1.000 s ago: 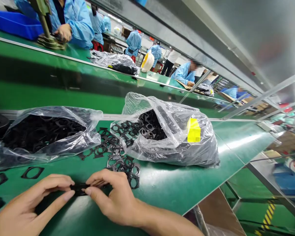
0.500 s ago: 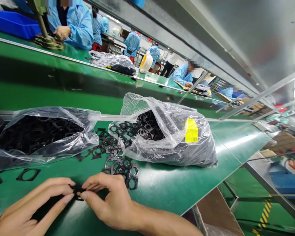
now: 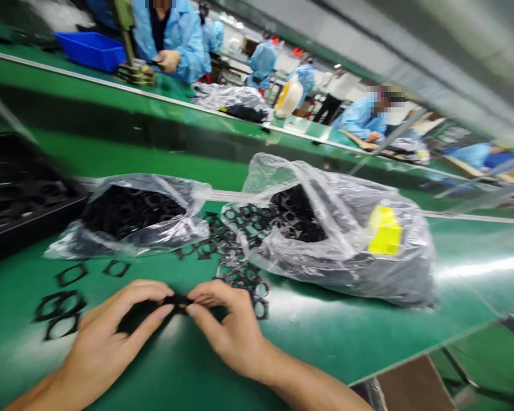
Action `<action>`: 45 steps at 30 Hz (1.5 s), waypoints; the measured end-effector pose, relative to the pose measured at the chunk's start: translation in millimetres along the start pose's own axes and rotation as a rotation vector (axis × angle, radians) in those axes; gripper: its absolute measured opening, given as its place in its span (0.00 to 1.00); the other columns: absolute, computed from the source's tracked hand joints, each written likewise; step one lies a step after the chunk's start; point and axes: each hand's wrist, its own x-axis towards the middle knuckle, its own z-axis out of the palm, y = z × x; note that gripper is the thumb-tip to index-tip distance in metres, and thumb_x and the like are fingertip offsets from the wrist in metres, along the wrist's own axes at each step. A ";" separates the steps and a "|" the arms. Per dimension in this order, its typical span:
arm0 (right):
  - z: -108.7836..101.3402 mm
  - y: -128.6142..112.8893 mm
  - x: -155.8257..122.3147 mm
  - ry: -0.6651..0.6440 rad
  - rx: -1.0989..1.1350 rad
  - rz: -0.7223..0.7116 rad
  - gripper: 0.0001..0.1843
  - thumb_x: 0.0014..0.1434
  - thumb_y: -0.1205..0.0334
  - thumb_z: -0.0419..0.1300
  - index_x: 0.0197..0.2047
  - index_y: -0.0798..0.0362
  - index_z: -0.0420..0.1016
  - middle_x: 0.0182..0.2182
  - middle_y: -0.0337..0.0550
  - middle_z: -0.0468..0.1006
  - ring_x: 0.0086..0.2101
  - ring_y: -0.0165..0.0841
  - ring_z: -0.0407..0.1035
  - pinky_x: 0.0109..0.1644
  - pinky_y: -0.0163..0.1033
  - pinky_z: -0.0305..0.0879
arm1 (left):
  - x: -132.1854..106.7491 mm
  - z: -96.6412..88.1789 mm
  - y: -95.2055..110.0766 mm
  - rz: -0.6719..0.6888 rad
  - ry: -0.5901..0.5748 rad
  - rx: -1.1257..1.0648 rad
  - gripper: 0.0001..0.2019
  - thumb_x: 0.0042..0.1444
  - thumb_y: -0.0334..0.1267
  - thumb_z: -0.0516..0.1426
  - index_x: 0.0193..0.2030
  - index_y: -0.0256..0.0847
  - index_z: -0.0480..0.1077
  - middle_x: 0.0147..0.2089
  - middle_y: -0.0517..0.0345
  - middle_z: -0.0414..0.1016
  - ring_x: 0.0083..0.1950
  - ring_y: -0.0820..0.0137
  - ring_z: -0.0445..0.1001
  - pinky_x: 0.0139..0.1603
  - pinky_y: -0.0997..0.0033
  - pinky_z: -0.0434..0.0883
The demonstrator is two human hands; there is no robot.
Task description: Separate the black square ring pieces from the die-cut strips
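Note:
My left hand (image 3: 111,334) and my right hand (image 3: 229,328) meet low over the green table (image 3: 325,337). Both pinch one small black plastic part (image 3: 177,301) between thumb and fingertips. Just beyond my right hand lies a heap of loose black frame parts (image 3: 237,268), spilling from an open clear bag (image 3: 338,234) with a yellow label (image 3: 384,238). A second clear bag of black parts (image 3: 132,217) lies to the left of it.
A black tray (image 3: 21,200) holding black parts stands at the far left. A few single black frames (image 3: 62,305) lie on the table left of my hand. People in blue coats sit across the far green bench near a blue bin (image 3: 92,50).
The view has swung left and is blurred, bringing the black tray into sight. Both hands still pinch the same small part, fingertips pressed closer together.

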 end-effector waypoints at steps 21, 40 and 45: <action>2.8 6.3 16.1 0.004 -0.051 -0.055 0.02 0.64 0.65 0.63 0.40 0.50 0.77 0.33 0.41 0.85 0.33 0.34 0.82 0.42 0.36 0.81 | 22.1 -9.4 3.9 0.186 -0.016 -0.063 0.02 0.62 0.30 0.63 0.39 0.40 0.75 0.38 0.54 0.79 0.39 0.69 0.80 0.41 0.70 0.78; 3.4 7.3 16.3 0.018 -0.053 -0.076 0.01 0.63 0.63 0.64 0.39 0.50 0.78 0.33 0.41 0.84 0.31 0.33 0.81 0.42 0.36 0.81 | 19.9 -9.7 3.1 0.154 -0.038 0.011 0.03 0.63 0.33 0.62 0.39 0.41 0.71 0.41 0.52 0.78 0.44 0.66 0.78 0.45 0.66 0.77; 2.8 8.4 16.9 0.020 -0.083 -0.089 0.01 0.63 0.63 0.64 0.38 0.49 0.78 0.32 0.41 0.84 0.30 0.34 0.80 0.41 0.37 0.81 | 21.4 -9.6 5.6 0.136 -0.086 -0.023 0.04 0.63 0.29 0.60 0.39 0.41 0.70 0.41 0.53 0.77 0.43 0.68 0.78 0.46 0.69 0.76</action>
